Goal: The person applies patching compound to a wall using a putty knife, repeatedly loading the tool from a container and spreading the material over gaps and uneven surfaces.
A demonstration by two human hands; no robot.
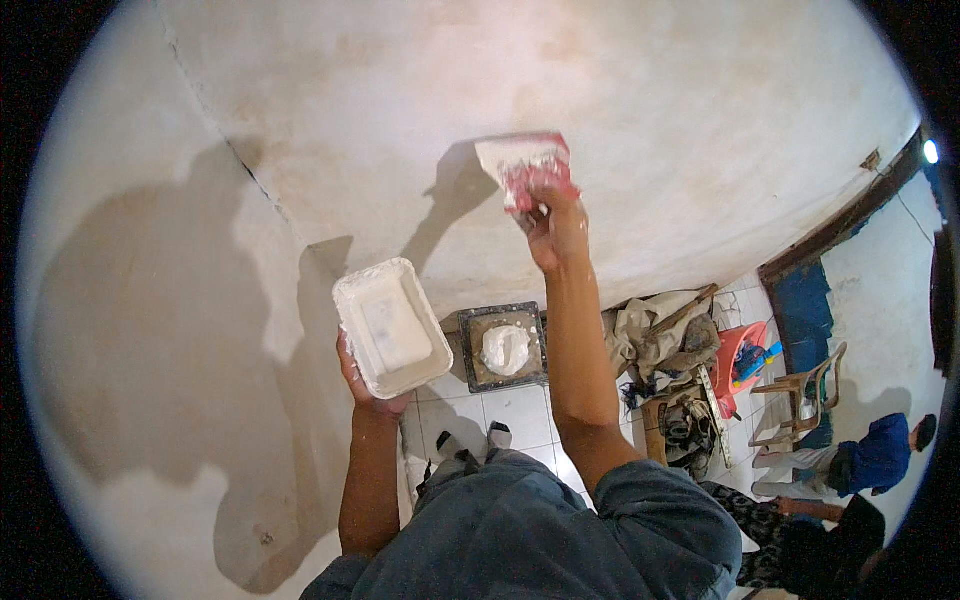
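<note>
My right hand point(556, 228) is raised in front of the pale wall point(380, 90), its fingers closed on a red putty spreader point(530, 172). White paste coats much of the spreader's blade, which is at the wall; whether it touches cannot be told. Lower and to the left, my left hand point(362, 375) supports a white rectangular tub point(394, 328) by its side and underside. The tub is tilted so its inside shows, with white paste smeared on its rim and walls. Most of the left fingers are hidden behind the tub.
A dark square tray point(470, 375) with a white paste mound point(506, 350) stands on the tiled floor by my feet. To the right lie crumpled cloth sacks point(650, 335), a red basin point(738, 350) and a wooden chair point(808, 395). Two people point(880, 455) are at the far right.
</note>
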